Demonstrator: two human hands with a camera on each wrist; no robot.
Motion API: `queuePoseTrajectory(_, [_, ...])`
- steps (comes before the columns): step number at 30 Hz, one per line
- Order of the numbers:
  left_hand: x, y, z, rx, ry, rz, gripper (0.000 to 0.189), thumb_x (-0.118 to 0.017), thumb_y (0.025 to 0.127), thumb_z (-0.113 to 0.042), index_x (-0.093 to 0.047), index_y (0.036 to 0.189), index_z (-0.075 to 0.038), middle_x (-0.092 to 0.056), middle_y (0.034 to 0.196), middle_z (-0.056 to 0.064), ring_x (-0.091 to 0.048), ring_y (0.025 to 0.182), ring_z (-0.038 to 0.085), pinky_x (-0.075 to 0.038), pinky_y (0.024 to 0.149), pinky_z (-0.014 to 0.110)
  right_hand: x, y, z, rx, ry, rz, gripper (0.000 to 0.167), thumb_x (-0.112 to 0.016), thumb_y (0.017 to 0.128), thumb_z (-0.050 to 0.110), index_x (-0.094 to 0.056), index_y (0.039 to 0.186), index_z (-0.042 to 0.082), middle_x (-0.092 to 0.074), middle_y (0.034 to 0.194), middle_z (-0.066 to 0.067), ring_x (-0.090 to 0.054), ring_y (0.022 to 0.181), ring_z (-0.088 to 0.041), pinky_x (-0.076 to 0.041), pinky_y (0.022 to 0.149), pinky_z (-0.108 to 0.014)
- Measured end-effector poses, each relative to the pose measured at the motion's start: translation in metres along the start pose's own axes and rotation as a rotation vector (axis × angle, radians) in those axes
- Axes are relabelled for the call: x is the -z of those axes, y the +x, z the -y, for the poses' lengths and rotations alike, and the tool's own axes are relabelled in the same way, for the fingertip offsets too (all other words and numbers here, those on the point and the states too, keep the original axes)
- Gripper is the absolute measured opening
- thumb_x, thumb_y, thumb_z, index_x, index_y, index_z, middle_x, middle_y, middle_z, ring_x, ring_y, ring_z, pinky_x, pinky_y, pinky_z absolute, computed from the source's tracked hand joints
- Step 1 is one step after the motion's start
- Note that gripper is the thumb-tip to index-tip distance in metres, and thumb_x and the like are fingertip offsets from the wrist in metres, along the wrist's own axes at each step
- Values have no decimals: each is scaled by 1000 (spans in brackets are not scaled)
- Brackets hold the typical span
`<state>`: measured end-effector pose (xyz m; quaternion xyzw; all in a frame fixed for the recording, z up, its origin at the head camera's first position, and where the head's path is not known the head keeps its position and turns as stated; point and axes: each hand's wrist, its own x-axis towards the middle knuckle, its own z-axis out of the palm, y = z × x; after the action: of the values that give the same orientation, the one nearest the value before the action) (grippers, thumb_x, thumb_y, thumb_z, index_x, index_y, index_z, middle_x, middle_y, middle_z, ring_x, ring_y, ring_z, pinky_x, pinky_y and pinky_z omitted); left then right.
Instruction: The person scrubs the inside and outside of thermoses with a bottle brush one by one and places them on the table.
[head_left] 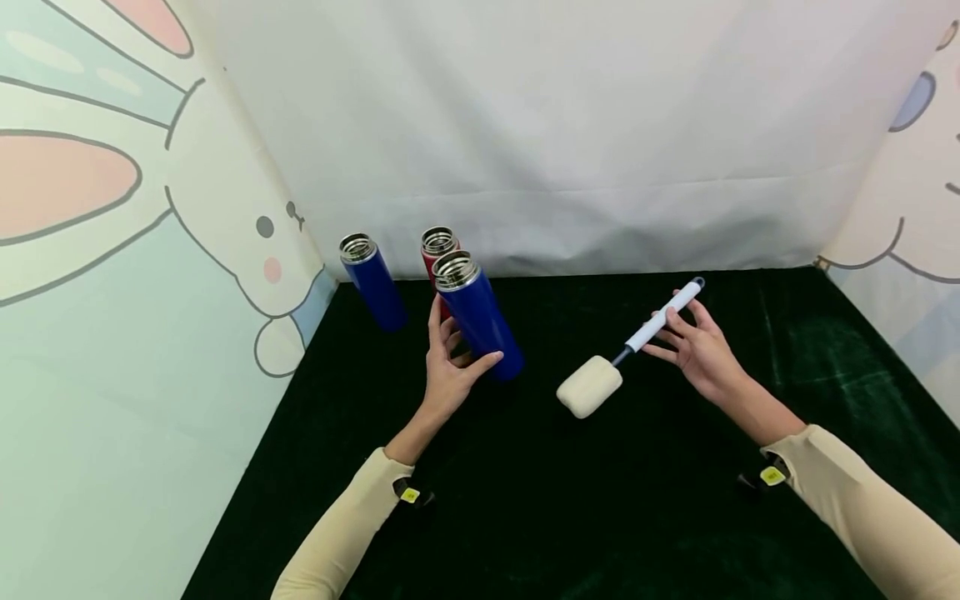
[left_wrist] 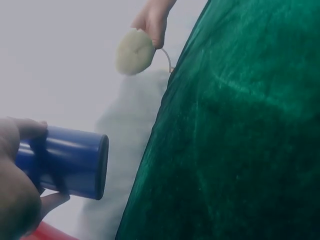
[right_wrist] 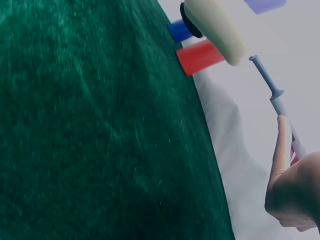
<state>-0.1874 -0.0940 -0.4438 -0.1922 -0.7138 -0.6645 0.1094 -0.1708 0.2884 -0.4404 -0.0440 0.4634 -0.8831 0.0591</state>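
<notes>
Thumb and fingers of my left hand (head_left: 447, 382) grip a blue thermos bottle (head_left: 483, 325) round its body. The bottle is lidless, with a bare steel neck, and leans with its mouth away from me. In the left wrist view its dark base shows, with the blue bottle (left_wrist: 75, 160) off the table. My right hand (head_left: 708, 358) pinches the pale handle of a sponge bottle brush (head_left: 590, 387). The cream sponge head points down and left, a short way right of the bottle; in the right wrist view the sponge brush (right_wrist: 220, 32) overlaps the bottle's dark base.
A second lidless blue bottle (head_left: 378, 292) stands at the back left of the dark green cloth-covered table (head_left: 525, 508). Partly hidden behind the held bottle is a lidless red bottle (head_left: 430, 261). A white curtain (head_left: 570, 225) hangs behind, and cartoon-printed panels (head_left: 112, 400) flank the table.
</notes>
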Motion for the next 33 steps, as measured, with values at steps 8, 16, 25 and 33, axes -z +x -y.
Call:
queuePoseTrajectory(8, [-5, 8, 10, 1, 128, 8, 114, -83, 85, -10, -8, 163, -43, -49, 151, 14, -56, 134, 37, -54, 97, 61, 15, 6, 4, -9, 0, -36, 29, -45, 108, 14, -39, 135, 23, -68, 105, 4, -69, 97, -13, -63, 80, -35])
queuePoseTrajectory(16, [-13, 26, 21, -12, 197, 20, 112, -85, 84, -14, -10, 163, -43, -47, 153, 15, -55, 135, 37, -53, 98, 62, 20, 6, 6, -43, -42, -63, 39, -46, 109, 20, -33, 145, 27, -67, 105, 6, -68, 94, -10, -62, 79, -32])
queuePoseTrajectory(25, [-28, 53, 38, -80, 232, 53, 109, -86, 83, -16, -15, 163, -34, -47, 154, 17, -57, 134, 38, -55, 96, 61, 26, 5, 7, -98, -47, -86, 50, -48, 108, 23, -25, 152, 30, -65, 104, 8, -67, 96, -9, -62, 80, -32])
queuePoseTrajectory(33, [-39, 81, 54, -99, 233, 11, 105, -87, 81, -8, -19, 159, -25, -46, 152, 19, -56, 134, 39, -50, 103, 60, 26, 5, 8, -145, -60, -88, 66, -47, 108, 26, -9, 162, 27, -63, 110, 9, -66, 100, -8, -61, 82, -30])
